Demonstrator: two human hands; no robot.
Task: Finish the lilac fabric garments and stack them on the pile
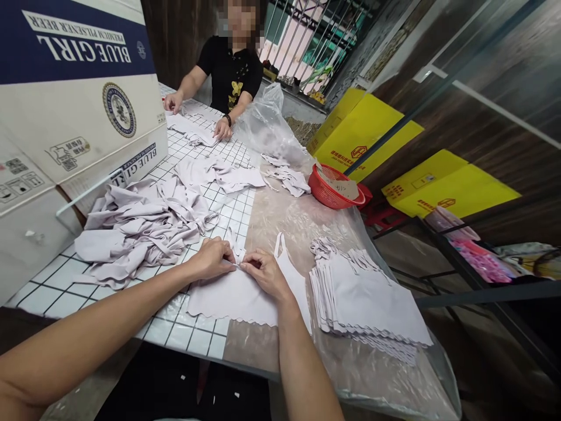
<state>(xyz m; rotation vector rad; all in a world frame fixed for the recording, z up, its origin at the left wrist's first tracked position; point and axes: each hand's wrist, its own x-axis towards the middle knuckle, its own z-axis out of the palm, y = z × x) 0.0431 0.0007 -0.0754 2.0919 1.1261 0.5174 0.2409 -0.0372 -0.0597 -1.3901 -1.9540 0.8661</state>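
A pale lilac camisole [258, 298] with thin straps and a scalloped hem lies flat on the table in front of me. My left hand [214, 258] pinches its upper edge near one strap, fingers closed. Right beside it, my right hand [265, 272] also pinches the fabric, thumb and fingertips together. Between the fingertips sits a small white bit, too small to make out. The other strap stands up in a loop behind my right hand. To the left is a loose heap of matching garments [140, 225]; to the right, a neat stack of camisoles [368, 298].
A large beer carton [83, 111] stands at the left. Across the table a person [234, 70] handles similar pieces. A red basket [335, 190] holding cardboard, clear plastic [272, 126] and more garments [219, 172] lie farther back. Yellow boxes [359, 137] and a metal frame are at the right.
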